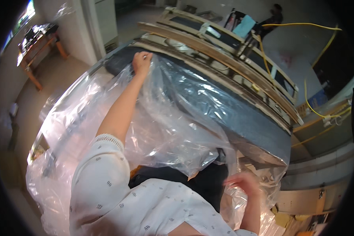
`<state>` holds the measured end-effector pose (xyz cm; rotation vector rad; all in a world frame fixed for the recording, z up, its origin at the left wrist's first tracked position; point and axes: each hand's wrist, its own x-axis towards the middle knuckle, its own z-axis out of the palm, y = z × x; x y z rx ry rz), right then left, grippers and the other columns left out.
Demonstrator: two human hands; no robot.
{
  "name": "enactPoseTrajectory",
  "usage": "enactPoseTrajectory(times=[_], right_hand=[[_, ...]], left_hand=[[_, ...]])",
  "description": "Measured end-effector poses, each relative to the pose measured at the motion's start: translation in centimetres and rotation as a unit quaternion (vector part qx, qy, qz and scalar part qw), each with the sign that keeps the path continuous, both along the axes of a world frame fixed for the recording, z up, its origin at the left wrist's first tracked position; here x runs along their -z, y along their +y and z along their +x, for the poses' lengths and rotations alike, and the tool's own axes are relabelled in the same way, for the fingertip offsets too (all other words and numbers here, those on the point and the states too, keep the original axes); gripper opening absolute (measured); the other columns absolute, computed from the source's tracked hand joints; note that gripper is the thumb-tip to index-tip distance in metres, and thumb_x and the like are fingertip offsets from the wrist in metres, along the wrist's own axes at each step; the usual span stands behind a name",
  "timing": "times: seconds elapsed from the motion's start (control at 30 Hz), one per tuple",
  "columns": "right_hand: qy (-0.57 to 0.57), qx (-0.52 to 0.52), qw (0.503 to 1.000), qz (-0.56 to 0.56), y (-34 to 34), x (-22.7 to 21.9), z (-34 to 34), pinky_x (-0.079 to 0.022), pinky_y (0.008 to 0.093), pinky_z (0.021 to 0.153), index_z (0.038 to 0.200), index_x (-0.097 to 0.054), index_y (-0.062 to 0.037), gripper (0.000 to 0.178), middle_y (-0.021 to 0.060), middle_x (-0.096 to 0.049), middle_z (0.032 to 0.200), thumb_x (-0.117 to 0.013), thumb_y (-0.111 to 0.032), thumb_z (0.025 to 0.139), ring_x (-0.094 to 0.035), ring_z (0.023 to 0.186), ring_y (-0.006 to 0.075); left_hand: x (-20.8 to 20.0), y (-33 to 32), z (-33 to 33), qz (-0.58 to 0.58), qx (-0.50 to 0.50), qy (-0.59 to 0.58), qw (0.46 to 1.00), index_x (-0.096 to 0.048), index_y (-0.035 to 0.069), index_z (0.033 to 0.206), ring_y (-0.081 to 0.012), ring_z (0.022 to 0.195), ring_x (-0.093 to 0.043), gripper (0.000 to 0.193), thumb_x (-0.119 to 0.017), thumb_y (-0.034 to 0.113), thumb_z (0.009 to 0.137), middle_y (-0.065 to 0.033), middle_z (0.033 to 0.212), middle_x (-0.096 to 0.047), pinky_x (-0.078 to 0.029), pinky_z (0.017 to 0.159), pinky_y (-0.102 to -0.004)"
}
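Note:
Clear plastic sheeting (165,118) lies in loose, shiny folds in front of me, spreading far to the left. Part of it covers a long dark grey-blue piece (259,131) that looks like padded furniture. My left arm is stretched forward, and my left hand (142,63) is closed on the sheeting at the far end of the dark piece. Close to my body on the right, my right hand (246,183) is beside more crumpled plastic. Motion smears its fingers, so whether it grips any plastic is unclear.
Behind the dark piece stand long wooden frames (224,55). A yellow cable (306,94) hangs at the right. Boxes (299,202) sit at the lower right, and a wooden table (37,55) with things on it stands far left. Another person (273,19) is at the back.

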<state>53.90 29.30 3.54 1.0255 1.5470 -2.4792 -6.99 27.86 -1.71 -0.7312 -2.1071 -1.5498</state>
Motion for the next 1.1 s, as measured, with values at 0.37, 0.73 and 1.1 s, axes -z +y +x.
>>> enactPoseTrajectory(times=[0.37, 0.73, 1.1], right_hand=[[0.255, 0.316, 0.914, 0.000, -0.3, 7.0, -11.0, -0.037, 0.0422, 0.096, 0.123, -0.045, -0.0049, 0.048, 0.0098, -0.050, 0.120, -0.056, -0.029, 0.084, -0.047, 0.112, 0.0239], [-0.080, 0.434, 0.526, 0.727, 6.3, -4.4, 13.0, -0.037, 0.0287, 0.046, 0.083, -0.049, -0.0061, 0.021, 0.0005, -0.042, 0.063, -0.043, -0.024, 0.092, -0.043, 0.049, 0.0168], [0.335, 0.166, 0.910, 0.178, -0.4, 5.8, -6.8, -0.043, 0.0278, 0.082, 0.118, -0.048, -0.0060, 0.037, 0.0058, -0.059, 0.097, -0.054, -0.007, 0.082, -0.055, 0.092, 0.0133]], left_hand=[[1.1, 1.2, -1.9, -0.047, -0.003, 0.062, 0.997, -0.066, 0.011, 0.075, -0.0263, 0.072, -0.057, 0.020, -0.067, 0.030, 0.073, -0.0092, 0.072, -0.057, -0.044, 0.065, -0.0357], [0.9, -0.7, -1.0, -0.046, 0.053, 0.038, 0.997, -0.064, 0.010, 0.075, -0.0216, 0.064, -0.053, 0.018, -0.068, 0.027, 0.073, -0.0069, 0.070, -0.053, -0.042, 0.059, -0.0319], [2.4, 0.6, -7.8, -0.162, 0.049, 0.058, 0.984, -0.068, 0.011, 0.089, -0.0195, 0.069, -0.057, 0.036, -0.063, 0.044, 0.076, -0.0077, 0.078, -0.063, -0.044, 0.065, -0.0307]])
